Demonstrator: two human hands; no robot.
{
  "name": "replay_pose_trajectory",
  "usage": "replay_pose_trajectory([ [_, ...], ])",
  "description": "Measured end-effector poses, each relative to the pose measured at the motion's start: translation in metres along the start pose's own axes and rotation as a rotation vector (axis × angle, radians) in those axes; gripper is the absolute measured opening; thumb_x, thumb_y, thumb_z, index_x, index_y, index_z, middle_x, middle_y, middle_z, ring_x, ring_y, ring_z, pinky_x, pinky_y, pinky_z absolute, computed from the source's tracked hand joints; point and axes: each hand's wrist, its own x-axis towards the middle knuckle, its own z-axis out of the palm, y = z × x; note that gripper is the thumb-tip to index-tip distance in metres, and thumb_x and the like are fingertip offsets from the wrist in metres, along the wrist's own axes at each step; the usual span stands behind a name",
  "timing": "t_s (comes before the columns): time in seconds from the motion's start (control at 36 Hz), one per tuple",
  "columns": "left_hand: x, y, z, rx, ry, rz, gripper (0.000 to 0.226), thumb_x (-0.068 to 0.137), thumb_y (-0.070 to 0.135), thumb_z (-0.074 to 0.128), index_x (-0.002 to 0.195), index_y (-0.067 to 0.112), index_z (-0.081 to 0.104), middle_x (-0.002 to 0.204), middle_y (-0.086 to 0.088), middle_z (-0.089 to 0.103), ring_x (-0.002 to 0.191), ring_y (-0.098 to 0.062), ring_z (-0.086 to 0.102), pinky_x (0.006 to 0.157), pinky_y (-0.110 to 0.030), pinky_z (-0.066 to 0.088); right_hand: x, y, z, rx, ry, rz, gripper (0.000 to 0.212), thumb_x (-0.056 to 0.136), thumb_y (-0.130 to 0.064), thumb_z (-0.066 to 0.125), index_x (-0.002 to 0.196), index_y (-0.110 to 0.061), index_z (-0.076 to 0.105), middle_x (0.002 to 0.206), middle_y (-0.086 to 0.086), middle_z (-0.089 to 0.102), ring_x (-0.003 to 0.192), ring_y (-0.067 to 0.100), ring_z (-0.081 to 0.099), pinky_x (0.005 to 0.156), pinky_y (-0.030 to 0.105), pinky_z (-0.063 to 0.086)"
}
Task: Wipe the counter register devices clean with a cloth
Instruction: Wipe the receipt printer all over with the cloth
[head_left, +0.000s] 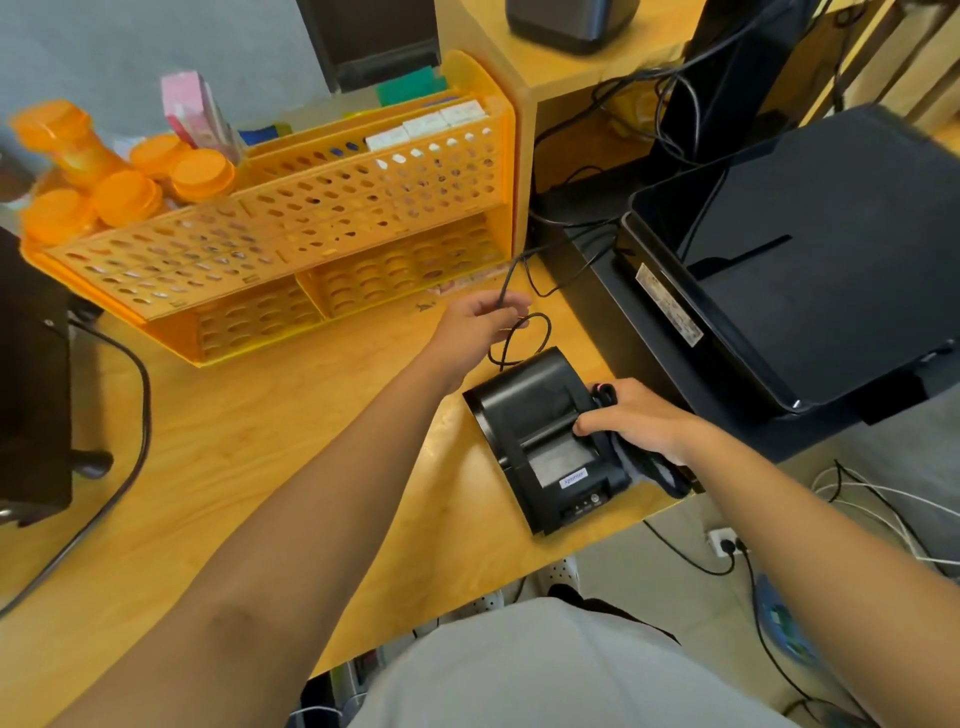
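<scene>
Right hand: right hand (636, 421) clamps a dark cloth (649, 467) against the printer's right side – the nearer hand, already on it.
Printer: small black receipt printer (545, 441) near the counter's (260, 467) front edge, long axis running away from the person, angled left (matte, labelled front).
Left hand: left hand (478, 325) beyond it pinches the cable (519, 332) behind the printer.

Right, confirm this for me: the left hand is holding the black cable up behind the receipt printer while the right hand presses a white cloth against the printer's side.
One detail is off: the cloth is dark, not white. The head view shows the right hand gripping it against the receipt printer while the left hand holds the black cable up behind it.
</scene>
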Motion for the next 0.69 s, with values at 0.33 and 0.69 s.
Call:
replay_pose_trajectory([
  [0.33, -0.037, -0.038, -0.012, 0.065, 0.067, -0.098, 0.056, 0.101, 0.039, 0.063, 0.153, 0.036, 0.043, 0.161, 0.001, 0.041, 0.147, -0.021, 0.038, 0.109, -0.040, 0.039, 0.001, 0.002, 0.000, -0.174, 0.151, -0.076, 0.023, 0.069, -0.039, 0.078, 0.077, -0.019, 0.070, 0.076, 0.001, 0.075, 0.075, 0.019, 0.073, 0.072, 0.044, 0.057],
  [0.69, -0.103, -0.074, 0.020, -0.251, 0.030, -0.346, 0.090, 0.092, 0.025, 0.078, 0.159, 0.046, 0.023, 0.151, -0.004, 0.046, 0.131, -0.030, 0.056, 0.073, -0.055, 0.065, -0.002, -0.001, 0.005, -0.321, 0.376, -0.159, 0.013, 0.082, -0.024, 0.077, 0.080, -0.018, 0.066, 0.077, 0.000, 0.071, 0.072, 0.016, 0.067, 0.057, 0.030, 0.051],
])
